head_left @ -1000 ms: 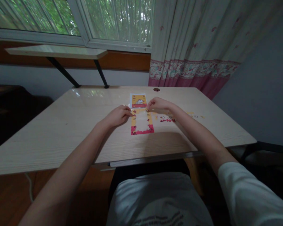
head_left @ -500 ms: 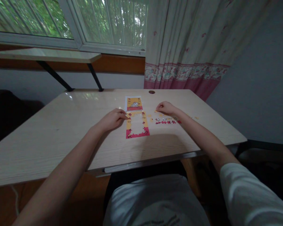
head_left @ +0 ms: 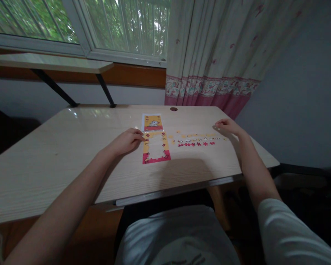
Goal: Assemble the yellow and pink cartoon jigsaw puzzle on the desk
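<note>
My left hand rests at the left edge of a yellow and pink puzzle frame, its bent fingers pressing on the border. The frame's middle is unfilled. Directly beyond it lies a picture card with a white animal on yellow and red. Right of the frame, loose puzzle pieces are laid in rows, yellow, whitish and pink. One yellow piece sits apart above the rows' left end. My right hand hovers past the rows' upper right end, fingers loosely bent and slightly apart, with nothing visible in them.
The pale wooden desk has a round cable hole near its back edge. A raised shelf on black legs stands at the back left. Behind the desk are a barred window and a long curtain.
My right hand has moved right, away from the yellow piece, uncovering the right part of the rows. My left hand stays at the frame. The view has shifted slightly.
</note>
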Tool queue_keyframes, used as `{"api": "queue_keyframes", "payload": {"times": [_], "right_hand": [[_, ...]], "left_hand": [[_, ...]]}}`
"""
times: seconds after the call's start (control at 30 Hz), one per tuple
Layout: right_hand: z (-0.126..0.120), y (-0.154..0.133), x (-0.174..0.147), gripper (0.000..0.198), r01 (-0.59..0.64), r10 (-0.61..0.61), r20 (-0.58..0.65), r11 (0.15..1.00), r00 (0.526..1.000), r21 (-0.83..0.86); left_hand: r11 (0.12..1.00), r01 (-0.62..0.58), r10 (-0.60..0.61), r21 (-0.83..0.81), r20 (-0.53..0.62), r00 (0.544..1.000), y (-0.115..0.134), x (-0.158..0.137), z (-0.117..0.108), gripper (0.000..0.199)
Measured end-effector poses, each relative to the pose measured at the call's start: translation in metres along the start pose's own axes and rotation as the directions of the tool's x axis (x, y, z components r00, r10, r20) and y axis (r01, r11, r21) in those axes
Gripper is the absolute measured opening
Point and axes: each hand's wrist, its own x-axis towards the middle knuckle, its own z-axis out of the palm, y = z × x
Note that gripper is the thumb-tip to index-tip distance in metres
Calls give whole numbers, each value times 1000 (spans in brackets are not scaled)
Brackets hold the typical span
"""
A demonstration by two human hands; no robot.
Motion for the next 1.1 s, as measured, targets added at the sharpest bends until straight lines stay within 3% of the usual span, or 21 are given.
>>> {"api": "queue_keyframes", "payload": {"times": [0.17,0.43,0.8,1.1], "right_hand": [[-8,22,-18,30,-94,92,98,996,991,10],[-7,9,-23,41,-92,101,199,994,975,-50],[0,6,-22,42,-76,99,151,986,984,-146],[14,7,-15,33,-34,50,146,993,988,-111]], "left_hand": [[1000,7,-7,8,9,1000,0,1,-1,42],[1000,17,-17,8,19,1000,2,2,-2,44],[999,32,-32,-7,10,999,0,1,-1,42],[999,28,-28,-21,-11,1000,-2,0,1,41]]}}
